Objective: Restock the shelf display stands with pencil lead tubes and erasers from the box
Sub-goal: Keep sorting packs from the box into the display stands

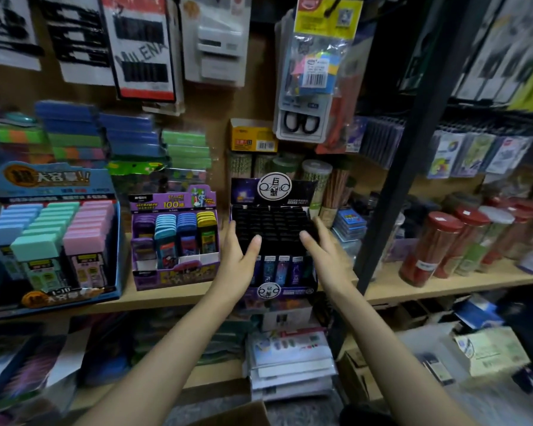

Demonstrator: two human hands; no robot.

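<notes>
Fingers (232, 230) on both my hands are straight and loosely spread, gripping nothing. My left hand (236, 256) lies against the left side of the dark purple lead stand (302, 290), thumb across the black caps. My right hand (325, 252) is at its right side, thumb likewise over the caps, though blur hides whether it quite touches. I judge I am bracketing the stand to square it up or press the tubes level, since the palms face each other and neither carries stock. The stand sits at the front edge of the shelf board (413, 287), about midway along it, just right of a smaller purple stand (174, 275) of coloured cases and well right of the blue eraser stand (53, 299) at the board's left end. The pencil lead tubes (277, 219) fill it in tight stepped rows, only black caps showing higher up, with blue and violet labels on the front row. It looks full. A brown cardboard flap (243, 415) at the bottom may be the box; I cannot tell.
</notes>
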